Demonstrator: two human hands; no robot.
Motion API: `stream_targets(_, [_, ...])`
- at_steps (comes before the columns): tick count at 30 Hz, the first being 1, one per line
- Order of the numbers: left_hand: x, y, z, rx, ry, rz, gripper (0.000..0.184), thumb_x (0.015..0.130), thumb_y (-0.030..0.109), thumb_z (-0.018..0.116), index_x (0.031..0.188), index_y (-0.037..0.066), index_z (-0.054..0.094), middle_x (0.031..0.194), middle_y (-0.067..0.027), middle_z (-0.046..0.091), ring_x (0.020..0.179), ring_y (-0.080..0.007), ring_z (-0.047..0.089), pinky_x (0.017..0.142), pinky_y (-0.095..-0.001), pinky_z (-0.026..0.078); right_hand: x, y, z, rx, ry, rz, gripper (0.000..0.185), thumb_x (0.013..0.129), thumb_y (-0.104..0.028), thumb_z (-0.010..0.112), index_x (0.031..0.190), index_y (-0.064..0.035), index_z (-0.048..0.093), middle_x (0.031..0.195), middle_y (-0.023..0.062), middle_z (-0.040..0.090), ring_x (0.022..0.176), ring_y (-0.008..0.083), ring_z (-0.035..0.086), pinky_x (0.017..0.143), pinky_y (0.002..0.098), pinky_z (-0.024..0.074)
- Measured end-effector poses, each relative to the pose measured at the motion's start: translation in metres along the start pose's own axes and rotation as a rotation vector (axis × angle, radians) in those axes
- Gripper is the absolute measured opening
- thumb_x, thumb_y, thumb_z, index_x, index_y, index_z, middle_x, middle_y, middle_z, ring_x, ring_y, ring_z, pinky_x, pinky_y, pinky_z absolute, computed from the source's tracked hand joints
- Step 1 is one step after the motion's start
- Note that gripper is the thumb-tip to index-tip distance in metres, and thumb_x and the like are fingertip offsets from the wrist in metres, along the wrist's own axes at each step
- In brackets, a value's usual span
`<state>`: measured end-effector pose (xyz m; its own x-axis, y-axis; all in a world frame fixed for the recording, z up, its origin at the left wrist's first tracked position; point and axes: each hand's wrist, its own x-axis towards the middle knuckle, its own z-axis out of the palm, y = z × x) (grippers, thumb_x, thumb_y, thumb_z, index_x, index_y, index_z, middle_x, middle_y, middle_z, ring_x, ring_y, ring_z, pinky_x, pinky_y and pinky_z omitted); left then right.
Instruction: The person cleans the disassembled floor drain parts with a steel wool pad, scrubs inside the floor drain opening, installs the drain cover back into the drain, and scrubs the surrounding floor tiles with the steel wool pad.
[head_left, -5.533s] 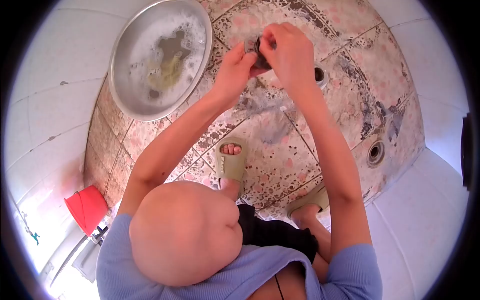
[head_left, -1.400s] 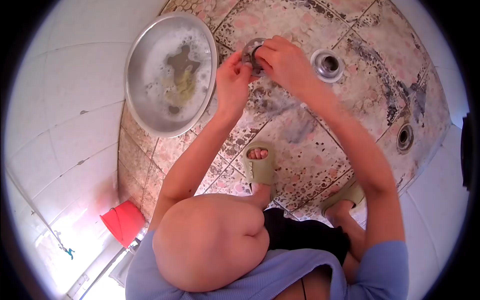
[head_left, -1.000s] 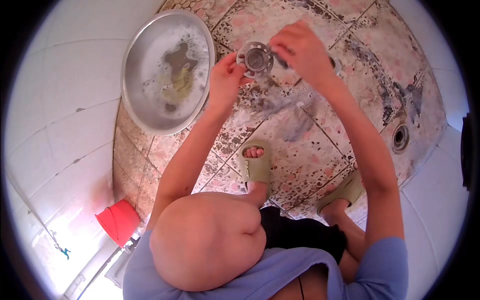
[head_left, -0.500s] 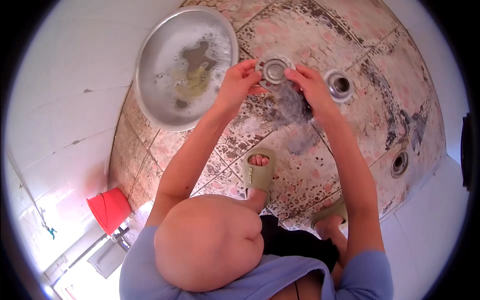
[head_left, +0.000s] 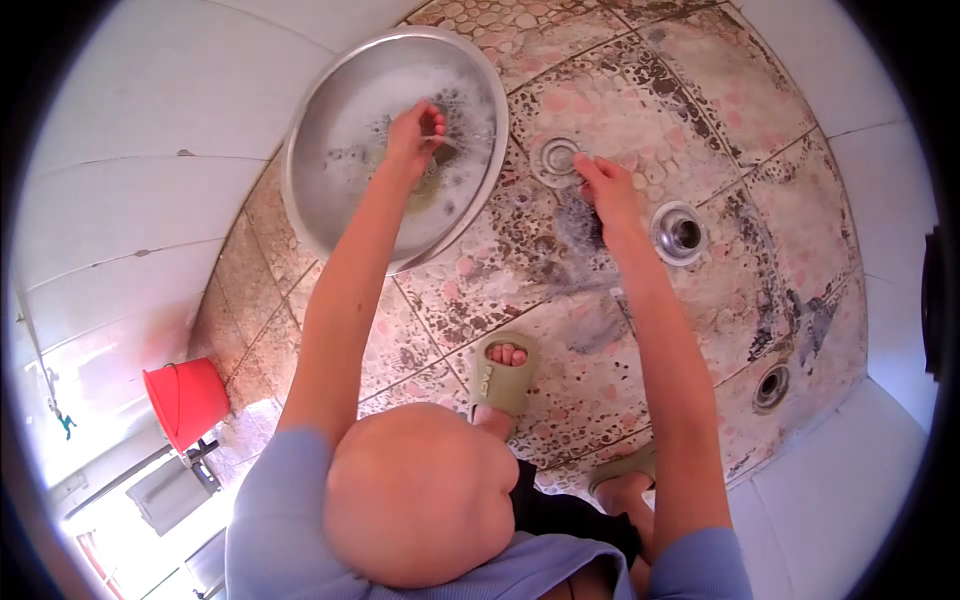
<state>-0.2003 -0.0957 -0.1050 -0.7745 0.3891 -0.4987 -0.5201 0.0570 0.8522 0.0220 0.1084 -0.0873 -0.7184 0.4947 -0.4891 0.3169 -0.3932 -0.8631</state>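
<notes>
Since the earlier frame, my left hand [head_left: 413, 142] has left the metal disc [head_left: 556, 160] for the basin [head_left: 312, 185] at eleven o'clock; its fingers are curled, their hold unclear. My right hand [head_left: 609, 195] pinches the disc at one o'clock, fingers nearly closed; I'd keep that rim grip firm.

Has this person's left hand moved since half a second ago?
Yes, leftward. The left hand was on the metal disc, mostly to the right of the basin; now it is within the basin's outline, at the suds.
</notes>
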Motion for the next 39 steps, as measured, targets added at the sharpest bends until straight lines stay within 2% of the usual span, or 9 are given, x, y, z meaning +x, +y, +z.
stream_targets(3, [-0.086,0.028,0.094,0.278,-0.120,0.128,0.024,0.092,0.021,0.050,0.094,0.000,0.061,0.079,-0.0068,0.063,0.069,-0.0127,0.059,0.064,-0.0233,0.050,0.011,0.004,-0.001,0.021,-0.052,-0.002,0.030,0.083,-0.030,0.063,0.068,-0.0050,0.057,0.056,-0.0029,0.045,0.052,0.0069,0.039,0.051,0.0239,0.0306])
stream_targets(6, [-0.105,0.010,0.122,0.403,-0.300,0.288,0.023,0.089,0.017,0.055,0.100,-0.002,0.062,0.082,-0.0059,0.064,0.072,-0.0105,0.060,0.068,-0.0240,0.051,0.011,-0.002,0.005,0.015,-0.047,-0.017,0.030,0.083,-0.030,0.063,0.067,-0.0056,0.057,0.057,-0.0033,0.045,0.052,0.0066,0.038,0.051,0.0238,0.0302])
stream_targets(9, [-0.100,0.009,0.117,0.662,-0.172,0.401,0.022,0.086,0.012,0.060,0.103,-0.002,0.062,0.089,-0.0058,0.065,0.078,-0.0092,0.060,0.072,-0.0232,0.049,0.005,-0.006,-0.004,0.087,-0.071,-0.013,0.028,0.084,-0.030,0.062,0.070,-0.0062,0.058,0.058,-0.0046,0.046,0.052,0.0054,0.037,0.050,0.0226,0.0285])
stream_targets(10, [-0.109,0.016,0.119,0.624,-0.133,0.432,0.017,0.085,0.012,0.062,0.095,-0.002,0.065,0.089,-0.0044,0.063,0.081,-0.0094,0.058,0.073,-0.0228,0.048,-0.002,-0.014,-0.006,0.138,-0.089,-0.021,0.027,0.084,-0.030,0.063,0.072,-0.0063,0.059,0.059,-0.0052,0.046,0.052,0.0049,0.036,0.050,0.0220,0.0277])
stream_targets(13, [-0.106,0.019,0.115,0.629,-0.115,0.506,0.017,0.086,0.014,0.061,0.093,-0.001,0.064,0.089,-0.0031,0.062,0.081,-0.0093,0.057,0.074,-0.0233,0.046,-0.017,-0.027,-0.021,0.223,-0.207,-0.037,0.023,0.084,-0.029,0.063,0.077,-0.0063,0.061,0.061,-0.0068,0.046,0.053,0.0034,0.035,0.049,0.0204,0.0256])
stream_targets(17, [-0.128,0.026,0.134,0.314,-0.245,0.304,0.022,0.087,0.013,0.057,0.105,0.000,0.057,0.092,-0.0024,0.060,0.083,-0.0090,0.055,0.076,-0.0244,0.044,-0.028,-0.040,-0.034,0.177,-0.296,-0.088,0.021,0.084,-0.027,0.064,0.088,-0.0066,0.064,0.062,-0.0074,0.045,0.054,0.0023,0.034,0.048,0.0199,0.0241])
stream_targets(23, [-0.143,0.028,0.147,0.382,-0.377,0.393,0.024,0.087,0.011,0.057,0.108,0.001,0.055,0.095,-0.0016,0.059,0.090,-0.0083,0.054,0.081,-0.0240,0.044,-0.050,-0.067,-0.038,-0.129,-0.162,-0.363,0.022,0.082,-0.018,0.066,0.100,-0.0045,0.065,0.072,-0.0048,0.047,0.055,0.0032,0.034,0.049,0.0196,0.0272])
stream_targets(35, [-0.143,0.025,0.180,0.318,-0.294,0.465,0.025,0.086,0.017,0.063,0.103,0.002,0.054,0.086,0.0006,0.060,0.080,-0.0061,0.053,0.072,-0.0230,0.044,-0.062,-0.067,-0.030,-0.169,-0.034,-0.634,0.018,0.081,-0.015,0.066,0.093,-0.0011,0.065,0.068,-0.0035,0.047,0.055,0.0033,0.035,0.048,0.0204,0.0273])
stream_targets(39, [-0.143,0.026,0.178,0.370,-0.334,0.393,0.023,0.088,0.014,0.058,0.107,0.002,0.053,0.090,-0.0007,0.061,0.082,-0.0073,0.055,0.075,-0.0239,0.045,-0.072,-0.074,-0.030,0.110,-0.075,-0.305,0.021,0.083,-0.019,0.066,0.094,-0.0018,0.065,0.062,-0.0072,0.046,0.052,0.0012,0.034,0.046,0.0186,0.0249])
